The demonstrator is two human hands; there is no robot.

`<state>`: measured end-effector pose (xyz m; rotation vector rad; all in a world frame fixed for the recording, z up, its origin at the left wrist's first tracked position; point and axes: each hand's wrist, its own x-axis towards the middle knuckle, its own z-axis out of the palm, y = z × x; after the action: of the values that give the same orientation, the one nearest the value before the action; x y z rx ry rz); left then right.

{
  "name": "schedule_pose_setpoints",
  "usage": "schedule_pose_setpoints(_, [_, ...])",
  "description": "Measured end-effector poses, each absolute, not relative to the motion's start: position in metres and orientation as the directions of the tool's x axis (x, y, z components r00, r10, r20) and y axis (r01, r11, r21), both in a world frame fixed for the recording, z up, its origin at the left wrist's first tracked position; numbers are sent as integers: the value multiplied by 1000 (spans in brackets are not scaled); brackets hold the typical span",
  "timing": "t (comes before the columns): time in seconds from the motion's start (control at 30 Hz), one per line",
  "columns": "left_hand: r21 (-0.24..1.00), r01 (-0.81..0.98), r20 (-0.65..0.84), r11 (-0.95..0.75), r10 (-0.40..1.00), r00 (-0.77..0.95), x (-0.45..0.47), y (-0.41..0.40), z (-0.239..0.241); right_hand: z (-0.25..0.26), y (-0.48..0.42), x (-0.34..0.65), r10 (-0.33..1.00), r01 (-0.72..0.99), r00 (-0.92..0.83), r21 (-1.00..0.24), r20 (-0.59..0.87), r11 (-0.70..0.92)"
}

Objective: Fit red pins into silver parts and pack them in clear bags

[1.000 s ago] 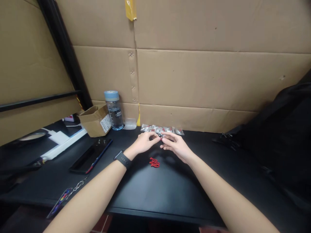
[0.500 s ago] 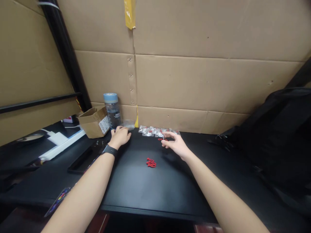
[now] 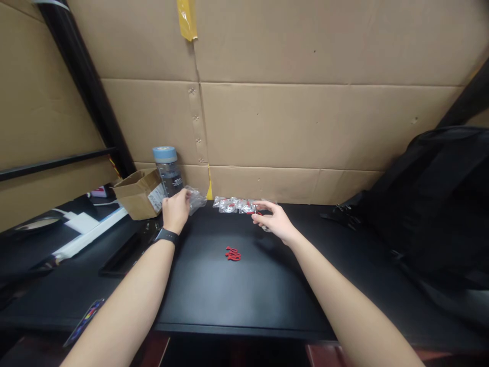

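The straight front edge of a smooth black tabletop (image 3: 244, 306) crosses the bottom of the frame, its surface reaching back past a small bunch of looped red cords (image 3: 233, 254) at centre. Right of centre, the right hand (image 3: 277, 221) pinches a small shiny piece (image 3: 255, 209) between thumb and fingers; left of centre, the left hand's (image 3: 176, 210) fingers clamp a crumpled clear plastic bag (image 3: 197, 200). Shiny flat packets (image 3: 229, 206) line the foot of a creased tan cardboard wall (image 3: 260, 127).

The bottle (image 3: 167, 171) reads "AQUA" (smaller print (image 3: 177, 184) beneath is illegible).
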<state>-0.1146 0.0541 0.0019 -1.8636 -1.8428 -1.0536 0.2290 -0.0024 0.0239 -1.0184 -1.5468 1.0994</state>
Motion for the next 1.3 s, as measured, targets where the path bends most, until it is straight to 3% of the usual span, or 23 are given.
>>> schedule_pose_setpoints(0.13, [356,920,704,-164,694,-149,-114,56,3,22,-1,230,948,104,-202,-957,248,272])
schedule_pose_setpoints(0.37, [264,944,785,-200,613,-90,-80,29,37,23,1,233,951,135,-174,-950,255,280])
schedule_pose_setpoints(0.47, [242,870,725,-429,676,132,-50,14,41,26,2,237,947,150,-152,-941,282,304])
schedule_pose_setpoints(0.57, [259,686,545,-680,690,477,-18,1,33,27,5,243,935,184,-145,-919,324,347])
schedule_pose_setpoints(0.63, [272,622,427,-734,671,606,-2,-6,24,26,8,246,922,221,-155,-898,354,382])
schedule_pose_setpoints(0.8, [253,631,243,-734,679,693,7,-13,17,23,8,246,899,328,-231,-840,372,432])
schedule_pose_setpoints(0.97, [249,655,174,-713,698,694,1,-14,21,29,-1,243,857,461,-346,-727,381,509])
schedule_pose_setpoints(1.3, [215,730,95,-649,758,645,2,-19,12,40,-13,244,829,625,-524,-574,195,529])
